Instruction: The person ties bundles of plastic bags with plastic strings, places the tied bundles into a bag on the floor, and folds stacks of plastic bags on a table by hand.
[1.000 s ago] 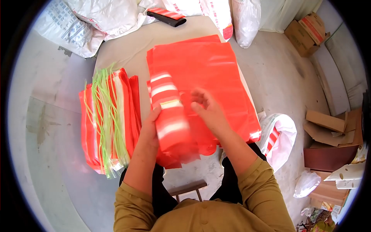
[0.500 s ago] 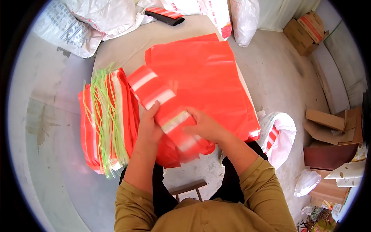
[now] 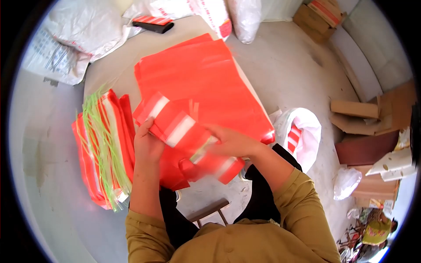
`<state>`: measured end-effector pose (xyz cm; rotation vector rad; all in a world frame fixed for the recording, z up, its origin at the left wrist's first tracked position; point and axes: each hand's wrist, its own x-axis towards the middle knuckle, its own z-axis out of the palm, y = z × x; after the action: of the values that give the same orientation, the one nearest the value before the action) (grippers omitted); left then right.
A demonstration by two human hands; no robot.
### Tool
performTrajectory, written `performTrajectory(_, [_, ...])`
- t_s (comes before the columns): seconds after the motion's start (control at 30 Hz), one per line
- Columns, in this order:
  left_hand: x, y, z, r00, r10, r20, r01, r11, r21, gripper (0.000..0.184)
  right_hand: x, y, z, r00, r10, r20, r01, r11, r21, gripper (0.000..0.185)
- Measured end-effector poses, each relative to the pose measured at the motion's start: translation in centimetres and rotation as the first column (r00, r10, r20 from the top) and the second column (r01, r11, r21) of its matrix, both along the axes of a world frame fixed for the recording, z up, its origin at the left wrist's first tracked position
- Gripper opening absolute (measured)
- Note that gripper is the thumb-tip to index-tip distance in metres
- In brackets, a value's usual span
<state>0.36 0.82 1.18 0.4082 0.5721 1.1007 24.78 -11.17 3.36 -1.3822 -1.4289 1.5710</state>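
My left hand (image 3: 148, 143) grips the near left edge of a folded red plastic sheet with white stripes (image 3: 180, 131), its thumb on top. My right hand (image 3: 230, 141) is closed over the same striped sheet farther right; its fingertips are blurred. A pale green-yellow band (image 3: 204, 149) crosses the sheet beside the right fingers. The sheet's lower right end is smeared by motion. Under and beyond it lies a stack of plain red plastic sheets (image 3: 197, 72). To the left sits a pile of striped red sheets (image 3: 125, 131) with green strings (image 3: 98, 144) draped over it.
A black object with a red-and-white striped top (image 3: 153, 24) lies at the far edge of the beige table (image 3: 105, 65). White sacks (image 3: 87, 26) stand behind. On the right are an open white bag (image 3: 309, 136) with striped material and cardboard boxes (image 3: 355, 109). A wooden stool (image 3: 210, 209) is below.
The view has shifted, so the table sits farther left. Both hands still hold the striped sheet; its lower right end now extends farther right past my right hand.
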Motion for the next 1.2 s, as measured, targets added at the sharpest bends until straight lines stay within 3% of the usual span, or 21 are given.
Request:
performTrajectory(0.03, [0.0,-0.1,-0.3,0.998,-0.042,0.048,0.04,0.998,0.04,0.047,0.0,-0.2,0.7,0.999,-0.001,-0.047,-0.002,0.998,-0.067,0.084])
performTrajectory(0.13, [-1.3,0.7,-2.6,0.959,-0.201,0.198,0.165,0.969,0.184,0.048,0.2,-1.0,0.5,1.0,0.023,-0.016,-0.023,1.0,-0.012,0.074])
performTrajectory(0.2, [-1.5,0.5,-1.5,0.907,-0.33,0.261,0.285,0.938,0.199,0.059,1.2,-1.6,0.8,0.997,0.073,-0.003,-0.073,0.994,0.077,0.066])
performTrajectory(0.23, [-1.9,0.9,-2.2,0.922,-0.313,0.228,0.26,0.937,0.235,0.065,2.0,-1.9,1.1,0.995,0.104,0.006,-0.104,0.987,0.123,0.062])
performTrajectory(0.27, [-2.0,0.9,-1.9,0.915,-0.34,0.219,0.258,0.907,0.332,0.07,2.9,-2.3,1.7,0.993,0.113,0.032,-0.116,0.98,0.16,0.055])
performTrajectory(0.37, [-1.2,0.3,0.5,0.793,-0.543,0.276,0.363,0.785,0.503,0.083,7.2,-5.2,3.7,0.969,0.05,0.241,-0.121,0.948,0.294,0.057])
performTrajectory(0.4, [-1.2,0.6,0.1,0.792,-0.56,0.241,0.386,0.767,0.512,0.084,9.0,-6.4,4.9,0.941,0.019,0.339,-0.152,0.917,0.37,0.056])
performTrajectory(0.47, [-1.9,1.7,-1.0,0.789,-0.59,0.172,0.432,0.732,0.526,0.085,12.2,-10.1,5.5,0.919,-0.173,0.355,-0.061,0.826,0.561,0.056])
performTrajectory(0.5, [-1.8,1.6,-1.3,0.82,-0.551,0.155,0.421,0.764,0.49,0.084,14.0,-11.7,5.7,0.894,-0.233,0.382,0.009,0.862,0.506,0.058])
performTrajectory(0.57, [-1.7,1.2,-1.8,0.877,-0.468,0.108,0.385,0.82,0.423,0.081,17.3,-15.6,4.6,0.866,-0.432,0.254,0.238,0.801,0.549,0.057])
performTrajectory(0.6, [-1.7,1.1,-2.1,0.887,-0.452,0.089,0.386,0.835,0.393,0.08,18.7,-16.8,3.0,0.81,-0.55,0.203,0.312,0.698,0.645,0.054])
performTrajectory(0.7, [-1.8,1.1,-3.1,0.907,-0.42,0.038,0.387,0.864,0.321,0.074,21.2,-19.9,-2.6,0.571,-0.782,-0.251,0.806,0.475,0.353,0.052])
performTrajectory(0.77, [-2.0,1.2,-3.8,0.906,-0.422,0.018,0.399,0.869,0.292,0.07,23.0,-21.4,-8.2,0.439,-0.868,-0.232,0.896,0.404,0.182,0.051])
performTrajectory(0.8, [-2.1,1.3,-4.1,0.9,-0.435,0.015,0.413,0.865,0.285,0.069,24.6,-22.6,-14.3,0.372,-0.902,-0.22,0.928,0.359,0.098,0.052])
performTrajectory(0.83, [-2.2,1.4,-4.2,0.894,-0.447,0.012,0.426,0.861,0.279,0.067,24.3,-23.6,-18.3,0.288,-0.947,-0.14,0.957,0.288,0.023,0.055])
performTrajectory(0.87, [-2.1,1.4,-4.4,0.888,-0.459,0.011,0.439,0.857,0.271,0.066,23.8,-24.6,-22.8,0.205,-0.976,0.068,0.976,0.199,-0.09,0.057])
performTrajectory(0.9, [-2.0,1.4,-4.4,0.886,-0.463,0.011,0.444,0.855,0.268,0.065,22.8,-26.3,-29.1,0.202,-0.979,0.009,0.978,0.201,-0.062,0.063])
performTrajectory(0.93, [-1.8,1.4,-4.3,0.884,-0.467,0.011,0.448,0.854,0.265,0.064,25.7,-30.6,-42.7,0.362,-0.901,0.241,0.926,0.316,-0.209,0.071])
performTrajectory(0.97, [-1.7,1.5,-4.3,0.882,-0.472,0.009,0.454,0.852,0.261,0.063,23.8,-30.6,-43.5,0.169,-0.954,0.248,0.968,0.113,-0.226,0.076])
performTrajectory(1.13, [-0.9,2.4,-4.6,0.85,-0.527,0.028,0.498,0.819,0.284,0.062,21.9,-28.9,-39.0,0.143,-0.917,0.371,0.984,0.093,-0.149,0.081])
performTrajectory(1.2, [-0.4,2.4,-4.7,0.846,-0.532,0.033,0.503,0.817,0.28,0.062,21.3,-28.8,-36.4,0.18,-0.883,0.433,0.975,0.103,-0.195,0.082])
